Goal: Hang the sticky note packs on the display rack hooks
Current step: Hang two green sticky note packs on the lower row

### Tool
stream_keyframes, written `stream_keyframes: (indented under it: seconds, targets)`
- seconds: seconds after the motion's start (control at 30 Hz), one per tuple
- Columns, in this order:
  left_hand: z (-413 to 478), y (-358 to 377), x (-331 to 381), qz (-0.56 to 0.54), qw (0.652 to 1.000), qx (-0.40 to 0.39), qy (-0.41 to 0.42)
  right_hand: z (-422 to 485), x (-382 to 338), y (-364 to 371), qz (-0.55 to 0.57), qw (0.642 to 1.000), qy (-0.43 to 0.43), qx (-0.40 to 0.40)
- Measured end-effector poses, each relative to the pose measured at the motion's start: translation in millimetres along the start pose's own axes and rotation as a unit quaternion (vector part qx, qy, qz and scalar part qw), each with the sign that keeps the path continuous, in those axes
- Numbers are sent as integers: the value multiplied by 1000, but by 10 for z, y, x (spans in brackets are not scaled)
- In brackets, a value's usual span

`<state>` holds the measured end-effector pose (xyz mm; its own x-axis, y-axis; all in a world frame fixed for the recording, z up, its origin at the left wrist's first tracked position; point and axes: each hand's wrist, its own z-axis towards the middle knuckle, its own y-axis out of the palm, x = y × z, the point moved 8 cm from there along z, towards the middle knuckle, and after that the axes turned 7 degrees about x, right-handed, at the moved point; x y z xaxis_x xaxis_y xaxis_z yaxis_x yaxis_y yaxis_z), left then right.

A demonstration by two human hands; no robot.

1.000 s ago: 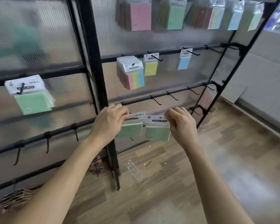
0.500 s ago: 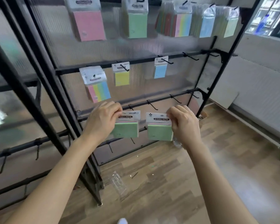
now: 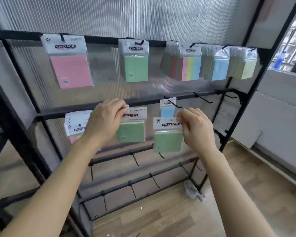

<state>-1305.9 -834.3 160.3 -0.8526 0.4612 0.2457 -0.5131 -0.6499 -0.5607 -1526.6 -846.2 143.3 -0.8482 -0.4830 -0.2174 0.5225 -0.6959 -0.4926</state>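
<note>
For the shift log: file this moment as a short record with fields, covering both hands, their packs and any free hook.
left hand: pinches header of left green pack, by the middle rail
right hand: pinches header of right green pack, just below the small blue pack
free hook: middle rail, right of the small blue pack
held packs on hooks: cannot tell

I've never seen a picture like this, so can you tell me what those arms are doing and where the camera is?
The camera sits on a person's head, looking down, so you see their own arms. In front stands a black display rack with hooks. The left hand pinches one green sticky note pack by its top; the right hand pinches a second green pack. Others, like the pink pack, already hang above.
</note>
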Motion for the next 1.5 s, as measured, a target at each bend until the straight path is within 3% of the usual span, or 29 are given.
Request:
stream_keyframes:
  seconds: [0.33, 0.7, 1.17, 1.5]
  targets:
    - [1016, 72, -51, 52, 997, 53, 4, 914, 305, 340, 39, 999, -14, 7]
    - [1695, 137, 16, 68, 991, 98, -52, 1516, 457, 462, 114, 992, -56, 9]
    - [1922, 260, -280, 102, 986, 68, -112, 1670, 521, 732, 179, 980, -88, 1]
    - [1944, 234, -474, 141, 970, 166, -111, 1709, 420, 817, 172, 979, -106, 0]
